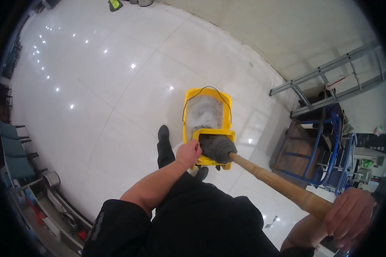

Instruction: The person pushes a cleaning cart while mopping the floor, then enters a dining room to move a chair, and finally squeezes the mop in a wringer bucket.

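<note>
A yellow mop bucket (187, 103) stands on the floor before me, with foamy grey water (205, 112) in its far part. Over its near end sits a yellow wringer (229, 133), and the grey mop head (218, 148) is bunched inside it. From there the bamboo-like mop handle (278, 180) slants to the lower right, where my right hand (349, 214) is wrapped round its upper end. My left hand (188, 153) is closed at the wringer's left rim; whatever its fingers hold is hidden.
Against the right wall lean a metal ladder (330, 77) and blue-framed furniture (309, 150). Blue-green chairs (17, 150) line the left, with a low shelf unit (55, 210) nearer me. My shoe (163, 132) is just left of the bucket on glossy white tiles (128, 103).
</note>
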Demonstrator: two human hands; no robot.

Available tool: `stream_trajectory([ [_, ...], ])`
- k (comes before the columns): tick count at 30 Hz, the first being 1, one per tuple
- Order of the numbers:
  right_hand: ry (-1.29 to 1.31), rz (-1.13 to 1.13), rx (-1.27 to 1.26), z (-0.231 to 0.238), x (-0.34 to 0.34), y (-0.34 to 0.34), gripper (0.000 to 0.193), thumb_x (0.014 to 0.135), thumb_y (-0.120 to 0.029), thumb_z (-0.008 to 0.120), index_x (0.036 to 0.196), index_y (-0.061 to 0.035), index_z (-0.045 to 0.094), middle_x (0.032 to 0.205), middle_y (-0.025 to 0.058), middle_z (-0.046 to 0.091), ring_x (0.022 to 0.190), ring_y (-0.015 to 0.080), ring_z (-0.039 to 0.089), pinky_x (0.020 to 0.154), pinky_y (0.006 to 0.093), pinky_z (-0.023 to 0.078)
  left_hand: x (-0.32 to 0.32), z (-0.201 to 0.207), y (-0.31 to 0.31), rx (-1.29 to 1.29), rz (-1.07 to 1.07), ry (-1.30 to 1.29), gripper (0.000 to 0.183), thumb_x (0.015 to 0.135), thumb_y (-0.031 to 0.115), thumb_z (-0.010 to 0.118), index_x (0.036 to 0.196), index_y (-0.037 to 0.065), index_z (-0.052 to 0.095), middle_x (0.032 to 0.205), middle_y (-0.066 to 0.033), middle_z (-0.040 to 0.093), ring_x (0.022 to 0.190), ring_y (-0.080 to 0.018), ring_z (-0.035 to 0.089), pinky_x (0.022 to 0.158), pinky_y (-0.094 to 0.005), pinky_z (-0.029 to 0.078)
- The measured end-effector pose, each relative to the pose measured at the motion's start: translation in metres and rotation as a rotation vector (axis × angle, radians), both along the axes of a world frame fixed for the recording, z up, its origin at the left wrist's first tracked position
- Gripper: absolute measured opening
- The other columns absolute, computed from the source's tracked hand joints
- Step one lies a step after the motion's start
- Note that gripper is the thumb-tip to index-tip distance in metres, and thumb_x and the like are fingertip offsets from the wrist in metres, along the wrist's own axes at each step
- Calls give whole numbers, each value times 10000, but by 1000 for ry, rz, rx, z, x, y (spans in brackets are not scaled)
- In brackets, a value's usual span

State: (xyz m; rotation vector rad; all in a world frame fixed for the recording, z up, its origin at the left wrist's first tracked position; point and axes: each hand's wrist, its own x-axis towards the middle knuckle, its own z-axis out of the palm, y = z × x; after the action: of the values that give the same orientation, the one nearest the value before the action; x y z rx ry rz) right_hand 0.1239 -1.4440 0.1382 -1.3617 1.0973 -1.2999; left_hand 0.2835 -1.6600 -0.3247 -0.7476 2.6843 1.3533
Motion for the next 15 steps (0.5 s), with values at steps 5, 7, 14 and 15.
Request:
stream_trajectory([
  [5, -94, -176, -157, -34, 27, -33, 204, 783, -115, 665, 608, -37, 596, 591, 54, 589, 493, 165, 578, 434, 282, 466, -7, -6, -3, -29, 10, 24, 113, 823, 203, 576, 854, 95, 591, 739, -152, 646, 689, -370, 622, 621, -471, 495],
  [7, -96, -157, -198, -44, 15, -22, 146, 736, -65, 706, 626, -34, 615, 567, 50, 588, 476, 170, 579, 441, 283, 478, -20, -14, -8, -40, 46, 29, 113, 826, 203, 571, 850, 94, 589, 738, -154, 646, 688, -375, 621, 623, -473, 496],
  [14, -76, -420, -103, -52, 13, -38, 113, 741, -55, 696, 647, -43, 635, 553, 57, 587, 456, 168, 569, 427, 290, 474, -103, -62, -46, -140, 225, -94, 121, 818, 203, 574, 832, 84, 566, 738, -158, 646, 704, -379, 622, 644, -484, 494],
  [15, -70, -529, -82, -54, 13, -38, 108, 766, -64, 672, 664, -47, 644, 543, 62, 584, 446, 168, 565, 425, 291, 474, -120, -72, -48, -121, 201, -92, 121, 818, 203, 574, 832, 84, 566, 738, -158, 646, 704, -379, 622, 644, -484, 494],
])
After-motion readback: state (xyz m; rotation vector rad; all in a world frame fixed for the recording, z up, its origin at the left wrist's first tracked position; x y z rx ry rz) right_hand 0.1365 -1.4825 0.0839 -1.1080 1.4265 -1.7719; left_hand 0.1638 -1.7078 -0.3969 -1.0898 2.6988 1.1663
